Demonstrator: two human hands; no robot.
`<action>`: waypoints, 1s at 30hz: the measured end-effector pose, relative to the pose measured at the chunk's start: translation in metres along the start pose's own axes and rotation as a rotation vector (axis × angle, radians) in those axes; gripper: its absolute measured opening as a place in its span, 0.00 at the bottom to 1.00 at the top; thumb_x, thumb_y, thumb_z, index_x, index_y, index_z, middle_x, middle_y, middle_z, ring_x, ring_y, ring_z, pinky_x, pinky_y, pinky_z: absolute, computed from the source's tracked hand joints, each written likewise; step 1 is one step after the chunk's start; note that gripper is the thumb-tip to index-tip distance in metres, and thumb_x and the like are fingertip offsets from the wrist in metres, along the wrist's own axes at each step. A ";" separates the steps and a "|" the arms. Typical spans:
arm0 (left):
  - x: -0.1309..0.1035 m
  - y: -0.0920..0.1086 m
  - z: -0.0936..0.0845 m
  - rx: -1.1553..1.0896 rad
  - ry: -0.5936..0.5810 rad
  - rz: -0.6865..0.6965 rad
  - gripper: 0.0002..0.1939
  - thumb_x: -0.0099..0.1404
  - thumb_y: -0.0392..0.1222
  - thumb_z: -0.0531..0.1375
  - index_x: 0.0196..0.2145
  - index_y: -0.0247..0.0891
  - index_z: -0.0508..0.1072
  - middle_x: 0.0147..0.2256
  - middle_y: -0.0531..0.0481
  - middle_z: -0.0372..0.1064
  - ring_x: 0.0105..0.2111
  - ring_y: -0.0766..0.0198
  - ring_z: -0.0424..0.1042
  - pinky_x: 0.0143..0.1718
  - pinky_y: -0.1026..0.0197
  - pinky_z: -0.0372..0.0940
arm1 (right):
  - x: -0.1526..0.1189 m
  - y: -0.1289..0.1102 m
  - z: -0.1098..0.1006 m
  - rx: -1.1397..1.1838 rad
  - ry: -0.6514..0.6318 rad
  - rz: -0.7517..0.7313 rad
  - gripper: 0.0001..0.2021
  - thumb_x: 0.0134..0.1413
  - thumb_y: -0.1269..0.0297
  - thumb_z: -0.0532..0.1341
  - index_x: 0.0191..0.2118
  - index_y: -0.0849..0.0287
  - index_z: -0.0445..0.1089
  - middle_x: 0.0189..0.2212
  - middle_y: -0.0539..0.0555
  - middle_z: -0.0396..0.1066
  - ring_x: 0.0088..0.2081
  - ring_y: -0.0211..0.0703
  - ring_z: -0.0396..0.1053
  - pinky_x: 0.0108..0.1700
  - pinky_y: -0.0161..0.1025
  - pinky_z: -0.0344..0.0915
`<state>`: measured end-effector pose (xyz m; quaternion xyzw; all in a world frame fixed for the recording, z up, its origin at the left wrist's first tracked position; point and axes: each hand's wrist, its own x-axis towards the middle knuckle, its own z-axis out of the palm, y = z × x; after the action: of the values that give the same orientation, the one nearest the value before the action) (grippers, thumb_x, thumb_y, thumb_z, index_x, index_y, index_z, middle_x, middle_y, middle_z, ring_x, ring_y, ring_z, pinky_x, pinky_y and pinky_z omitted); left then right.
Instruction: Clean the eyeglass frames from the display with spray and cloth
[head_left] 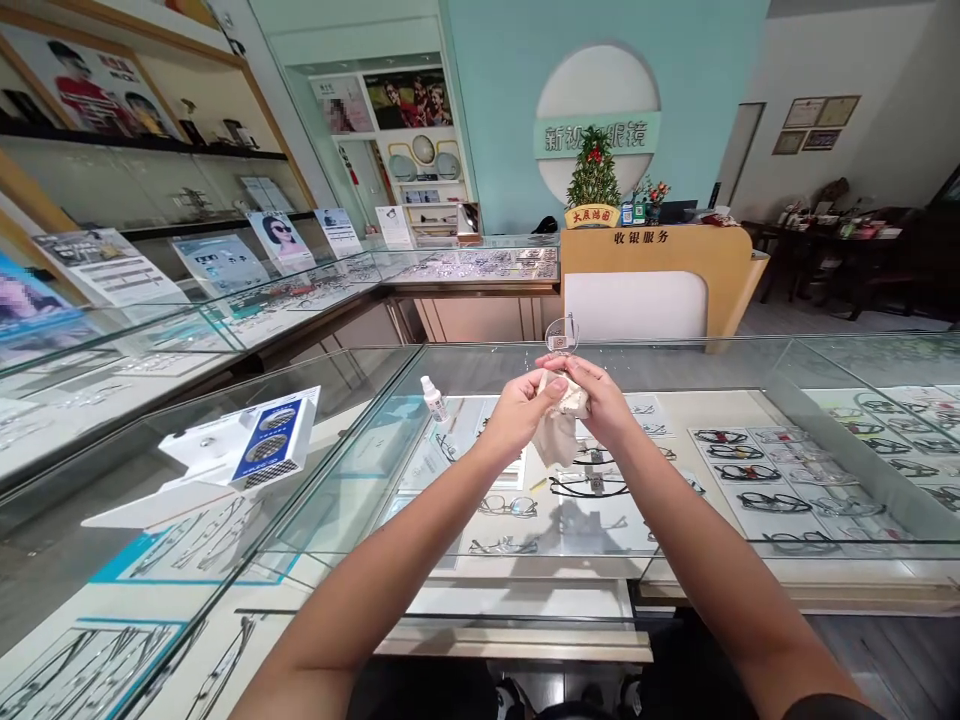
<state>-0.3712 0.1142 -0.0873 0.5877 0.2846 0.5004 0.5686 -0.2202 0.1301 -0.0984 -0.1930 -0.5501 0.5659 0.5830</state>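
Observation:
My left hand and my right hand meet above the glass counter, fingers closed around a pale cream cloth. The cloth is bunched between the thumbs, and its loose end hangs down. Whatever may be folded inside it is hidden. Just beyond my fingertips shows a clear round piece with a small label; I cannot tell whether my fingers touch it. A small white bottle stands upright on the glass, left of my hands. Under the glass lie several eyeglasses.
An opened white and blue box sits on the left counter. More frames lie in the case at right. A long display case runs behind, beside a wooden cashier desk with a plant.

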 end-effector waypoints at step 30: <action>0.046 -0.041 -0.003 0.099 0.003 0.108 0.31 0.60 0.67 0.72 0.42 0.35 0.75 0.30 0.51 0.72 0.28 0.66 0.67 0.32 0.63 0.63 | 0.010 -0.003 -0.016 0.028 0.193 0.075 0.14 0.53 0.48 0.72 0.33 0.53 0.80 0.55 0.55 0.82 0.50 0.53 0.79 0.49 0.46 0.73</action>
<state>-0.3486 0.1647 -0.1145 0.6289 0.2776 0.5164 0.5106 -0.2075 0.1448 -0.0964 -0.2587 -0.4758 0.5740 0.6142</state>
